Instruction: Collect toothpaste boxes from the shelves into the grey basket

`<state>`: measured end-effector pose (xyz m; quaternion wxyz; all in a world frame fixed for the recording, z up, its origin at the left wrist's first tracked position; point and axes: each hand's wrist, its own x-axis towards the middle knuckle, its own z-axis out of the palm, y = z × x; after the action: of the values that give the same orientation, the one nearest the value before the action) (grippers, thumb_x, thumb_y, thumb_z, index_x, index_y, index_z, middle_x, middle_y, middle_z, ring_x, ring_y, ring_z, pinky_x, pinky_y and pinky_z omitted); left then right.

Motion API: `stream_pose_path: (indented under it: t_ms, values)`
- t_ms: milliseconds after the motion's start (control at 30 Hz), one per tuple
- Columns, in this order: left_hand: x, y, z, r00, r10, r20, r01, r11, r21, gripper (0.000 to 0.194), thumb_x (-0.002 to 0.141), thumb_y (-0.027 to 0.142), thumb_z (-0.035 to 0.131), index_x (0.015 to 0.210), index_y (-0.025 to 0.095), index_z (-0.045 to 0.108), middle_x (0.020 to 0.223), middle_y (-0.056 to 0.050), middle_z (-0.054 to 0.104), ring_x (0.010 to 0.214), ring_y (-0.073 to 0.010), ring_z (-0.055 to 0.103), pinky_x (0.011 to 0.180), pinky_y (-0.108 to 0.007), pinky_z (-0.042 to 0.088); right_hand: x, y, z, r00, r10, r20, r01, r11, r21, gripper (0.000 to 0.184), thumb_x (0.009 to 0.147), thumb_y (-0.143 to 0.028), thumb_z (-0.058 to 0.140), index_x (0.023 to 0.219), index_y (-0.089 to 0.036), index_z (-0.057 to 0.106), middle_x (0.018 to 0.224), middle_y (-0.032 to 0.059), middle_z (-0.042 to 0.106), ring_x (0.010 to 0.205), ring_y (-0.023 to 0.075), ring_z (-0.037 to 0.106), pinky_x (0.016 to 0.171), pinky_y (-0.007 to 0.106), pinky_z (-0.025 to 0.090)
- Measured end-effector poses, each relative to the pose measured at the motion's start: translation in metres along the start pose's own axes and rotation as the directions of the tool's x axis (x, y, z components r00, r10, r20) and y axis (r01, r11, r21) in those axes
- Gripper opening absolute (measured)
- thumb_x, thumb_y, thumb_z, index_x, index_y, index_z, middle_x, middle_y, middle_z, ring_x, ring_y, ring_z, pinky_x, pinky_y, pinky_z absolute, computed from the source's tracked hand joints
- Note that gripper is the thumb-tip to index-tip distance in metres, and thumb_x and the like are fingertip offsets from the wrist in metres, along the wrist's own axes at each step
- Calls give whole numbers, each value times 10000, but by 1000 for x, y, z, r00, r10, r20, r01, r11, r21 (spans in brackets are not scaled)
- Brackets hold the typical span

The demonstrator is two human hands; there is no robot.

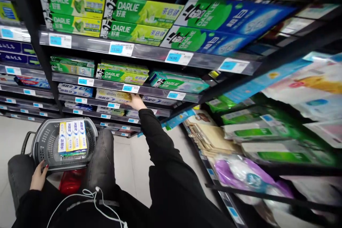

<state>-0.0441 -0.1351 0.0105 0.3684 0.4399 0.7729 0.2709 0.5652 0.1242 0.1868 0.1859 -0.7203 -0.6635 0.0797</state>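
At the near left rim of the grey shopping basket [50,166], my left hand [39,176] has its fingers closed on the edge. Inside the basket lie several white, yellow and blue toothpaste boxes [76,136], side by side. My right hand [135,102] reaches into a low shelf, its fingers closed at the right end of a yellow-and-white toothpaste box [110,95]; part of the fingers is hidden. Just above that hand sits a green Darlie toothpaste box [121,74] on the shelf over it.
Shelf edges [149,52] with price tags run above and below my right hand. More Darlie boxes [141,10] fill the upper shelf. On the right, a rack holds packaged goods [267,142]. A red object [71,181] lies between my legs; a white cord [93,196] hangs in front.
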Motion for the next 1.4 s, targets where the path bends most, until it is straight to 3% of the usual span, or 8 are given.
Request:
stream_pose_path:
  t_ms: [300, 567, 667, 800, 900, 1033, 1167, 1400]
  values:
    - [-29, 0, 1, 996, 72, 56, -69, 996, -64, 469, 721, 441, 509, 1107, 196, 616, 1217, -94, 676, 1167, -277, 615, 1084, -397, 424, -16, -43, -12, 991, 5, -132, 9, 994, 105, 510, 747, -424, 696, 1113, -81, 607, 1083, 176, 646, 1025, 278, 584, 936, 404, 455]
    - [-51, 68, -28, 972, 208, 110, -175, 952, -253, 620, 693, 570, 580, 1186, 195, 570, 1190, -101, 690, 1177, -299, 608, 1020, -405, 496, -159, -82, -40, 885, 102, -455, 96, 916, 391, 468, 737, -528, 661, 1036, -177, 580, 1021, 106, 667, 935, 264, 628, 839, 394, 497]
    - [-69, 113, -34, 930, 316, 190, -252, 921, -299, 649, 742, 529, 602, 1287, 192, 500, 1283, -116, 632, 1236, -293, 563, 1009, -406, 508, -218, -94, -56, 927, 172, -334, 28, 855, 518, 508, 660, -529, 734, 1023, -213, 572, 994, 77, 670, 909, 264, 639, 824, 399, 511]
    - [-92, 162, -25, 807, 468, 360, -402, 882, -246, 847, 706, 383, 718, 1449, 217, 348, 1490, -134, 421, 1314, -308, 476, 1022, -425, 498, -284, -116, -48, 969, 234, 82, -213, 620, 755, 462, 626, -532, 757, 916, -233, 556, 869, 40, 662, 787, 227, 646, 692, 339, 535]
    - [-104, 181, -18, 720, 509, 472, -441, 860, -256, 1045, 601, 292, 814, 1496, 212, 280, 1566, -159, 268, 1371, -353, 385, 1034, -459, 479, -320, -138, -24, 903, 182, 388, -428, 327, 843, 455, 599, -537, 773, 835, -229, 537, 793, 32, 648, 717, 205, 645, 623, 307, 531]
    - [-117, 188, -25, 556, 529, 641, -307, 847, -433, 970, 582, 250, 855, 1431, 199, 389, 1464, -178, 441, 1334, -346, 444, 1059, -468, 443, -342, -165, -6, 757, 172, 631, -642, 10, 767, 482, 548, -509, 826, 812, -220, 545, 761, 31, 635, 663, 201, 638, 530, 298, 531]
    - [-129, 197, -42, 609, 576, 545, -316, 807, -499, 696, 602, 229, 853, 1229, 162, 559, 1284, -169, 600, 1218, -317, 562, 1010, -444, 483, -335, -185, -17, 720, 223, 658, -653, -103, 750, 499, 561, -473, 839, 902, -205, 593, 831, 41, 646, 729, 205, 631, 526, 291, 546]
    - [-137, 221, -74, 622, 742, 250, -600, 657, -457, 560, 604, 164, 849, 1124, 180, 643, 1159, -125, 670, 1115, -265, 637, 899, -350, 557, -312, -203, -44, 877, 35, 479, -480, 30, 877, 439, 662, -494, 779, 978, -249, 597, 877, 5, 611, 735, 153, 599, 577, 220, 490]
